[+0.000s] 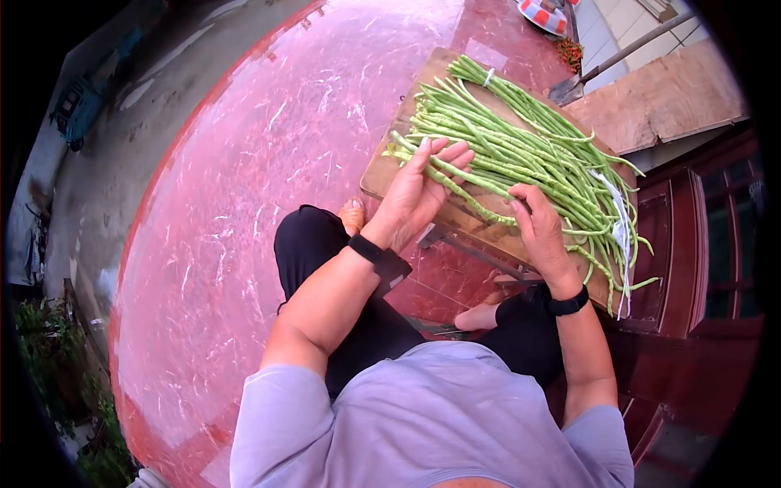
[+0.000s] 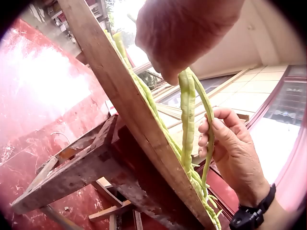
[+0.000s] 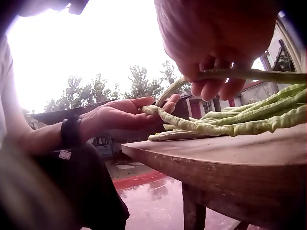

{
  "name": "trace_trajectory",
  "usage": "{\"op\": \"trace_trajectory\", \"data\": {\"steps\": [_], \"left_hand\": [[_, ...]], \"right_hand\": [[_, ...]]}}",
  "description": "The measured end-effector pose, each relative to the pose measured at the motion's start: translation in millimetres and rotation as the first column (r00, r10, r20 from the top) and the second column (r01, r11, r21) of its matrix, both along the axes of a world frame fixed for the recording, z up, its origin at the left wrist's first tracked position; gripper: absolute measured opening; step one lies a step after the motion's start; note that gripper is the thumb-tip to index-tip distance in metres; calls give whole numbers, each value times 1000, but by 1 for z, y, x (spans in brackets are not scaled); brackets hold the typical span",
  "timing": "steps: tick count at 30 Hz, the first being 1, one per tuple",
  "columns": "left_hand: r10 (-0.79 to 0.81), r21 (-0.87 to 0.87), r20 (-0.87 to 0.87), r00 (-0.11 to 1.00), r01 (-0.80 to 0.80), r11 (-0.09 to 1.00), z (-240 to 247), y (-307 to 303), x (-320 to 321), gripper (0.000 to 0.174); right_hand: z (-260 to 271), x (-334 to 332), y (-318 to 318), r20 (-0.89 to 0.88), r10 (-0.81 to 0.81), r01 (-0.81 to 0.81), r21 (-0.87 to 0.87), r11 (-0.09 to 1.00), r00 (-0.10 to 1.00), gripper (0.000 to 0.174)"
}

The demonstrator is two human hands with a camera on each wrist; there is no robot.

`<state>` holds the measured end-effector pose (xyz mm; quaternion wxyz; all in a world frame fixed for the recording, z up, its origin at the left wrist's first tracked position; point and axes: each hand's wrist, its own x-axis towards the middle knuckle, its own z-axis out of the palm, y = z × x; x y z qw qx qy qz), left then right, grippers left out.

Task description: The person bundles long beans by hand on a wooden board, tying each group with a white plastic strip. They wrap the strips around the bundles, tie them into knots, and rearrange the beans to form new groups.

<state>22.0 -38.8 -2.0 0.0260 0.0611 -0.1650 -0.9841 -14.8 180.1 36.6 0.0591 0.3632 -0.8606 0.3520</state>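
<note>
Slender, bumpy green bean pods (image 3: pixel 201 127) stretch from the upturned left hand (image 1: pixel 413 202), which pinches them at one end, toward the right hand (image 1: pixel 541 232), which grips one farther along. They run near the brown wooden counter's (image 1: pixel 377 176) edge, roughly parallel to the larger green bean pile (image 1: pixel 504 146).

Lavender short-sleeved shirt (image 1: pixel 443 407), black trousers (image 1: pixel 305 244), black wristbands (image 1: pixel 568 303)
</note>
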Motion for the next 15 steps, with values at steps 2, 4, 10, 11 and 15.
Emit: {"op": "trace_trajectory", "data": {"steps": [2, 4, 10, 11, 15], "left_hand": [[7, 6, -12, 1000, -7, 1000, -1, -1, -1, 45], [-3, 33, -94, 996, 6, 999, -4, -1, -2, 38], [-2, 16, -86, 996, 3, 1000, 4, 2, -4, 29], [24, 6, -23, 999, -24, 1000, 9, 4, -3, 27], [-29, 13, -122, 992, 30, 999, -15, 2, -7, 24]], "right_hand": [[1, 1, 2, -10, 17, -17, 0, 1000, 1000, 17], [3, 0, 3, 32, 20, -19, -19, 1000, 999, 17], [1, -4, 11, 106, 3, -5, 19, 1000, 994, 16], [1, -5, 13, 153, 23, -27, 26, 999, 988, 16], [4, -8, 13, 194, 35, -46, 52, 998, 980, 18]]}}
